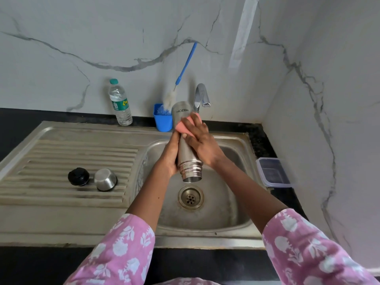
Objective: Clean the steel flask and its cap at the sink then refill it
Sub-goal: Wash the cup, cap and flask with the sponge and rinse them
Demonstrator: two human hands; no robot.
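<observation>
The steel flask (188, 159) hangs upside down over the sink basin (230, 210), its open mouth pointing at the drain (190, 197). My left hand (169, 154) grips the flask's body from the left. My right hand (200, 138) presses a pink sponge (186, 126) against the flask's upper side, fingers wrapped over it. On the draining board (61, 153) stand the black inner stopper (78, 176) and the steel cup-cap (105, 179), side by side, apart from both hands.
A tap (202, 96) rises behind the flask. A blue holder (162, 118) with a blue-handled bottle brush (186, 66) stands by the wall. A plastic water bottle (120, 102) is left of it. A lidded clear box (272, 172) sits right of the sink.
</observation>
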